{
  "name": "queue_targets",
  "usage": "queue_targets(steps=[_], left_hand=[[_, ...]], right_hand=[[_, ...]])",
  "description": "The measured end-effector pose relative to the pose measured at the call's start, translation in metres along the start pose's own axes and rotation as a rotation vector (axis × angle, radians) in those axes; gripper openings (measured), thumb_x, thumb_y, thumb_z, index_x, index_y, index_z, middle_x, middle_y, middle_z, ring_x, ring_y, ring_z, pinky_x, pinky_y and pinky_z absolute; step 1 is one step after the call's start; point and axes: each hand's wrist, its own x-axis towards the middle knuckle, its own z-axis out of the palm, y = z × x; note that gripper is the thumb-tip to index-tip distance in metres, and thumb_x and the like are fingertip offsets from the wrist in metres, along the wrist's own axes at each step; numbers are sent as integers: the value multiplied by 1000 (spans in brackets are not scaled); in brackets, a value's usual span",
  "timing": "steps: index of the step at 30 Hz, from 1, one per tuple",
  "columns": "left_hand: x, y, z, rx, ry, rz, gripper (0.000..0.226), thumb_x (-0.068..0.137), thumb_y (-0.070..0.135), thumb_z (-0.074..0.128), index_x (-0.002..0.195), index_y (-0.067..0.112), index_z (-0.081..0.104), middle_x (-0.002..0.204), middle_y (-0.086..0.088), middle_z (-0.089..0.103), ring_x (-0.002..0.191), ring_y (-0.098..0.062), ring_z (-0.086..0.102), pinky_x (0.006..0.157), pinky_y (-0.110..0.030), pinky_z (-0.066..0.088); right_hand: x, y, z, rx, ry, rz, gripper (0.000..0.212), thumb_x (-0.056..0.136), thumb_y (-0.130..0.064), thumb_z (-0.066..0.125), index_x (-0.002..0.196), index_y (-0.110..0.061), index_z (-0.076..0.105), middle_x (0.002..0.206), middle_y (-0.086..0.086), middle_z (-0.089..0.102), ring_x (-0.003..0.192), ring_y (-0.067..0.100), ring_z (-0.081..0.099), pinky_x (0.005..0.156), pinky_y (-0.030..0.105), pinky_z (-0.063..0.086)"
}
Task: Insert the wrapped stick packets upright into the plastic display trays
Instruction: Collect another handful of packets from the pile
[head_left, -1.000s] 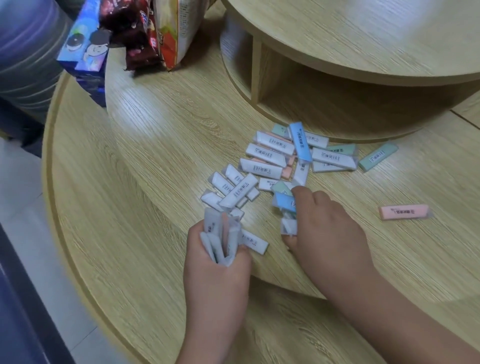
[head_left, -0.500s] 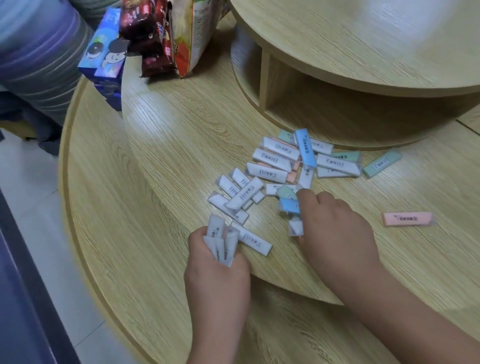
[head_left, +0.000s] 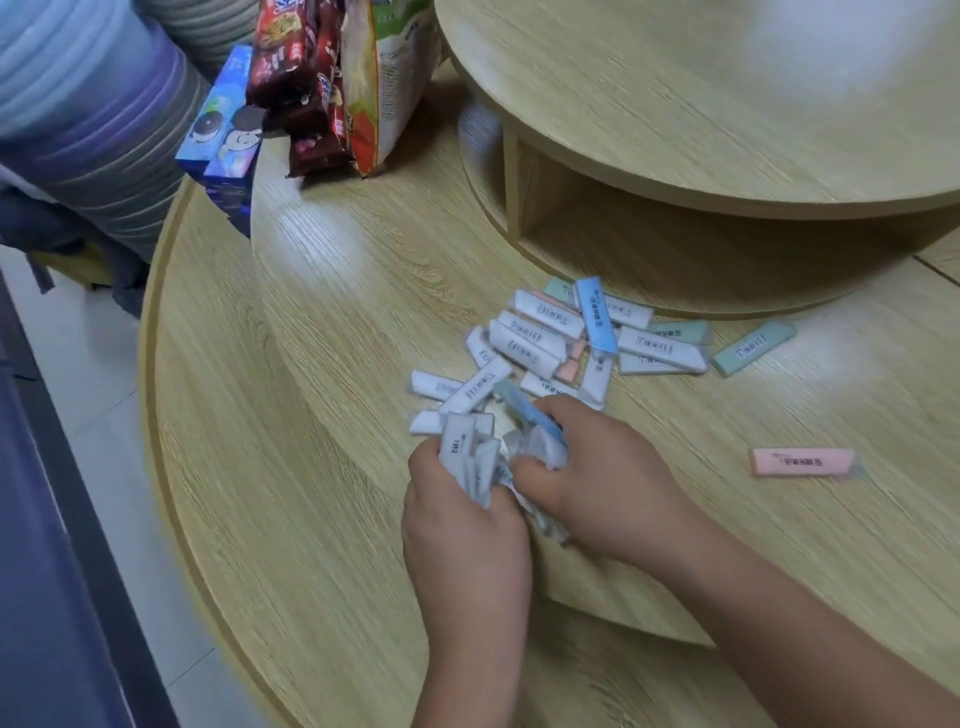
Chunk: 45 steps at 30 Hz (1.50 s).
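Note:
A loose pile of wrapped stick packets (head_left: 561, 338) in white, blue, green and pink lies on the round wooden table tier (head_left: 363, 291). My left hand (head_left: 462, 525) grips a bundle of white packets (head_left: 467, 457) that stand up out of the fist. My right hand (head_left: 597, 467) is pressed against it from the right and holds a few packets, a blue one (head_left: 530, 415) on top. A single pink packet (head_left: 802, 462) lies apart to the right, and a green one (head_left: 753, 348) lies beyond the pile. No plastic display tray is in view.
A raised upper wooden tier (head_left: 701, 104) with an open shelf gap beneath overhangs the back right. Snack bags (head_left: 337, 88) and a blue cookie box (head_left: 223, 135) stand at the back left. The table's lower rim (head_left: 156, 364) drops off to the tiled floor on the left.
My right hand has lifted a few packets, including the blue one, off the table and moved left against my left hand's bundle. The view shifted down and left.

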Motion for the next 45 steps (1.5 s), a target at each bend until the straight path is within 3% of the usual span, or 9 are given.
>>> queue_targets(steps=[6, 14, 17, 21, 28, 32, 36, 41, 45], left_hand=[[0, 15, 4, -79, -71, -102, 19, 83, 26, 68, 98, 29, 57, 83, 10, 65, 80, -13, 63, 71, -35, 52], [7, 22, 2, -90, -226, -119, 13, 76, 20, 67, 83, 29, 61, 76, 9, 67, 75, -16, 66, 66, -34, 52], [6, 26, 1, -83, -287, -63, 17, 77, 25, 69, 87, 36, 61, 81, 15, 69, 77, -10, 68, 71, -37, 56], [6, 33, 0, -45, -343, 60, 43, 84, 11, 65, 79, 53, 57, 76, 23, 65, 65, 1, 61, 61, -31, 48], [-3, 25, 3, -78, -284, 0, 23, 83, 4, 60, 89, 26, 56, 79, 22, 64, 65, 2, 60, 57, -22, 43], [-13, 27, 4, -174, -245, -31, 22, 82, 0, 62, 90, 20, 58, 77, 11, 65, 62, 1, 58, 56, -22, 46], [-24, 35, 7, -270, -283, -39, 26, 79, -7, 62, 92, 15, 60, 74, 10, 69, 63, 1, 62, 52, -12, 46], [-35, 39, 10, -278, -335, -37, 26, 79, -1, 65, 95, 18, 60, 80, 8, 70, 71, -4, 67, 57, -16, 50], [-46, 51, 9, -241, -366, -17, 25, 72, 14, 65, 95, 23, 58, 83, 8, 68, 78, -13, 68, 68, -34, 55]], right_hand=[[11, 11, -12, 295, -96, 81, 32, 70, -48, 61, 89, -21, 61, 79, -4, 68, 76, 18, 65, 77, 45, 55], [6, 21, -18, 442, -161, 32, 16, 81, -32, 67, 92, -21, 65, 84, 0, 71, 81, 20, 67, 78, 44, 55], [4, 27, -19, 473, -169, 9, 17, 82, -32, 66, 96, -23, 65, 87, -2, 71, 82, 18, 68, 80, 44, 56], [1, 31, -18, 448, -162, -25, 18, 79, -36, 64, 95, -27, 62, 85, -4, 69, 77, 14, 66, 74, 41, 56], [-11, 45, -30, 308, -56, 19, 15, 80, -38, 64, 80, -29, 52, 70, -10, 59, 57, 1, 53, 51, 18, 41], [-16, 45, -27, 238, -68, 26, 17, 78, -40, 61, 82, -26, 54, 72, -7, 61, 59, 4, 57, 51, 21, 44], [-16, 46, -29, 425, -135, 58, 13, 76, -32, 66, 87, -26, 63, 77, -9, 69, 63, 4, 63, 56, 23, 51], [-25, 58, -40, 529, -153, 40, 13, 78, -26, 68, 91, -28, 66, 77, -6, 69, 63, 4, 62, 57, 24, 51], [-45, 59, -55, 452, -53, 13, 17, 77, -27, 65, 93, -30, 63, 81, -8, 68, 69, 5, 63, 65, 29, 52]])
